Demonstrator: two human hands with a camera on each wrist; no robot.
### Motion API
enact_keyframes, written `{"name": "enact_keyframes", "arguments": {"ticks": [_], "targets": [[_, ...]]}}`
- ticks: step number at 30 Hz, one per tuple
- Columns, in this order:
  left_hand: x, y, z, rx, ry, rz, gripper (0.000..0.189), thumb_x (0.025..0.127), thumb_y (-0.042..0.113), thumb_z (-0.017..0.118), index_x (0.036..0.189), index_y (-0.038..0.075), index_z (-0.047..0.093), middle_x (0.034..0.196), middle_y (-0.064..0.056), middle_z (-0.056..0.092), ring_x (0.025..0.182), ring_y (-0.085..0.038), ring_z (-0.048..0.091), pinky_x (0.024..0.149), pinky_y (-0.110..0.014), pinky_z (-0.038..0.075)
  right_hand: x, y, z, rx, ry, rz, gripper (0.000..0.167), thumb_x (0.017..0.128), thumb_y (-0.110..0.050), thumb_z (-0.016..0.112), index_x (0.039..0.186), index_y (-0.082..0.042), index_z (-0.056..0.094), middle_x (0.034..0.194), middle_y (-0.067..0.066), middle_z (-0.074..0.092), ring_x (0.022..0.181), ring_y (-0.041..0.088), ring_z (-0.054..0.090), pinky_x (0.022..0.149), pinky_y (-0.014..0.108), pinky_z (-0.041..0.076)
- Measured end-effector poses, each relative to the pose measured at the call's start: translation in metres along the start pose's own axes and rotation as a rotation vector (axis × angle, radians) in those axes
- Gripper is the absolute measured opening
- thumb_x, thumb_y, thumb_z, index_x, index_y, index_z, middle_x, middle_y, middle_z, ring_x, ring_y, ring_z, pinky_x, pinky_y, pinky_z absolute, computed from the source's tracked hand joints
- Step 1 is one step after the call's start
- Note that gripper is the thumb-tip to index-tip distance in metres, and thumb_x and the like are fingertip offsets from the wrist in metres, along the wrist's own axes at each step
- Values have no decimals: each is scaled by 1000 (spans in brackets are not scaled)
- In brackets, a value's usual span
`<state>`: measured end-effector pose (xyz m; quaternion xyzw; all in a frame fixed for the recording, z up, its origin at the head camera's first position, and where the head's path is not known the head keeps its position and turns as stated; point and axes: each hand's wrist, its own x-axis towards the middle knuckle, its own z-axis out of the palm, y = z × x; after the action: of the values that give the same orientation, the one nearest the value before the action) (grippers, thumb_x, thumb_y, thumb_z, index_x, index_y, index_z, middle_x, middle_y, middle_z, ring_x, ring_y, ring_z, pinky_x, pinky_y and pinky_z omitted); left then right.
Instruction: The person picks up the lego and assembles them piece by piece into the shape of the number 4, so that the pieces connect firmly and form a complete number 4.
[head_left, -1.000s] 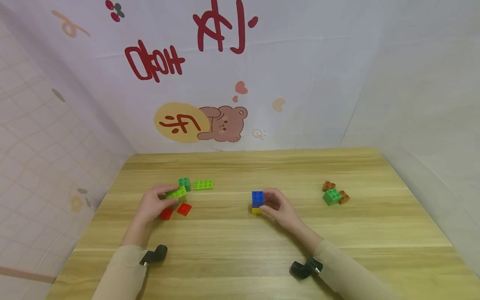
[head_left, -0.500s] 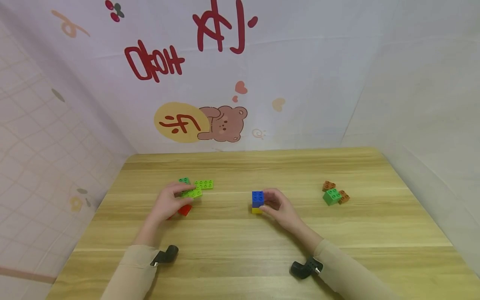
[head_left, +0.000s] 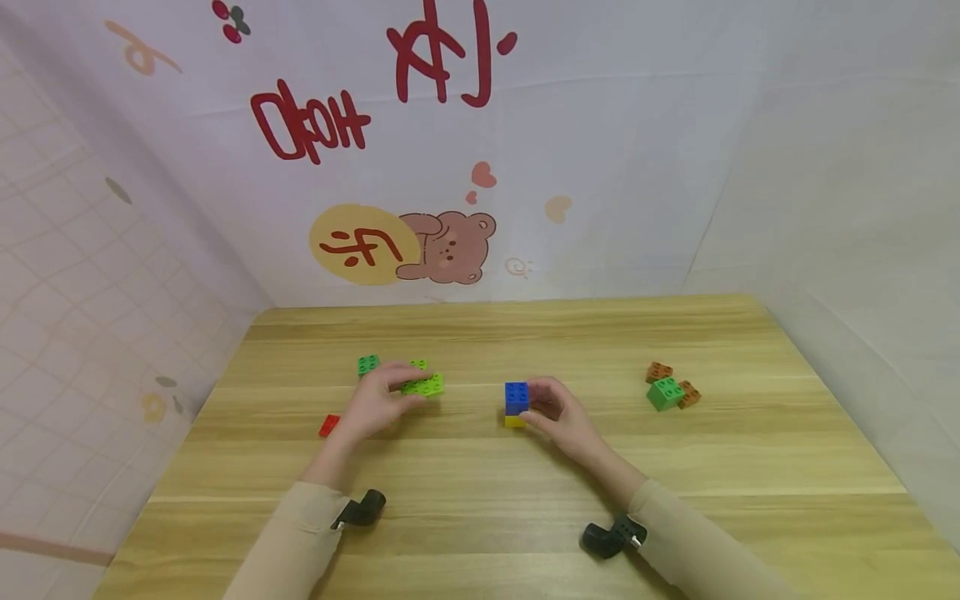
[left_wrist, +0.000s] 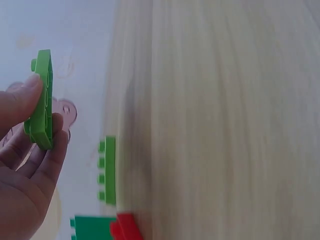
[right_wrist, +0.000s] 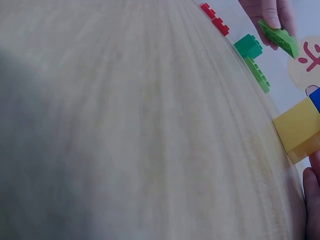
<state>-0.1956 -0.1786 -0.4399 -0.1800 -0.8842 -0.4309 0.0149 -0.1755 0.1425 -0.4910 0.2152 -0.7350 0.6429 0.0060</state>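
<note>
My left hand (head_left: 377, 404) pinches a flat lime-green toy brick (head_left: 431, 386) between thumb and fingers. In the left wrist view that lime brick (left_wrist: 44, 107) is tilted on edge, its hollow underside partly showing, raised above the table. To the right, a blue brick (head_left: 516, 397) sits on top of a yellow brick (head_left: 513, 422), both upright on the table. My right hand (head_left: 564, 421) holds this stack from its right side, thumb in front and fingers behind. The right wrist view shows the yellow brick (right_wrist: 297, 125) standing on the tabletop.
Another flat lime brick (left_wrist: 110, 170) lies near a dark green brick (head_left: 368, 364). Two red bricks are left, one (head_left: 329, 425) visible in the head view, the other behind my left hand. Far right, a green brick (head_left: 664, 393) stands beside two brown bricks (head_left: 659, 371).
My left hand has carried the lime brick rightward, away from the red bricks and towards the blue and yellow stack. The right hand and the stack have stayed in place.
</note>
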Motion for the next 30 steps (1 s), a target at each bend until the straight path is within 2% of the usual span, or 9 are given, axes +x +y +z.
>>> {"name": "enact_keyframes", "arguments": {"ticks": [3, 6, 13, 17, 20, 23, 27, 30], "targets": [[3, 8, 6, 9, -6, 29, 35, 83, 5, 80, 118, 9, 74, 117, -8, 66, 114, -28, 56, 95, -50, 48, -1, -12, 0, -10, -3, 3, 37, 87, 13, 67, 121, 13, 52, 112, 29, 60, 104, 27, 59, 96, 61, 44], [5, 17, 11, -11, -29, 51, 35, 84, 4, 78, 118, 8, 73, 119, -8, 67, 116, -29, 57, 98, -50, 47, -1, -13, 1, -17, -1, -12, 37, 87, 12, 67, 121, 13, 52, 112, 29, 60, 104, 28, 59, 95, 61, 44], [13, 39, 21, -20, -98, 83, 35, 85, 3, 77, 119, 12, 73, 121, -4, 68, 119, -26, 58, 101, -46, 46, 1, 14, 0, -44, 19, -35, 39, 86, 14, 67, 123, 9, 53, 113, 26, 61, 104, 27, 60, 94, 59, 46], [19, 50, 26, 12, -129, 112, 35, 87, 5, 76, 121, 12, 73, 122, -2, 68, 119, -23, 58, 102, -45, 45, 1, 17, 1, -47, 24, -12, 40, 87, 12, 68, 123, 7, 53, 113, 23, 61, 104, 24, 60, 94, 56, 48], [23, 57, 30, 31, -149, 137, 35, 88, 7, 75, 122, 13, 72, 122, -1, 68, 119, -22, 58, 103, -44, 44, 1, 15, 2, -27, 23, -8, 39, 86, 13, 67, 123, 8, 53, 113, 25, 61, 104, 28, 60, 94, 59, 46], [26, 62, 33, 33, -164, 160, 33, 88, 8, 75, 121, 13, 72, 121, -1, 68, 118, -21, 58, 103, -43, 45, 0, 2, 2, -17, 15, -16, 38, 87, 14, 66, 122, 11, 53, 113, 28, 60, 104, 30, 59, 94, 62, 45], [30, 67, 38, 36, -167, 184, 33, 88, 8, 76, 121, 13, 73, 119, -1, 69, 116, -21, 59, 101, -42, 46, -1, -13, 2, -18, 3, -18, 36, 88, 12, 66, 121, 12, 52, 113, 28, 60, 104, 32, 59, 94, 62, 45], [32, 69, 43, 48, -165, 195, 34, 87, 9, 76, 120, 13, 73, 118, 0, 69, 115, -20, 60, 100, -42, 46, -2, -15, 2, -12, -2, -16, 36, 88, 12, 66, 122, 11, 52, 114, 28, 60, 105, 35, 59, 94, 62, 44]]}}
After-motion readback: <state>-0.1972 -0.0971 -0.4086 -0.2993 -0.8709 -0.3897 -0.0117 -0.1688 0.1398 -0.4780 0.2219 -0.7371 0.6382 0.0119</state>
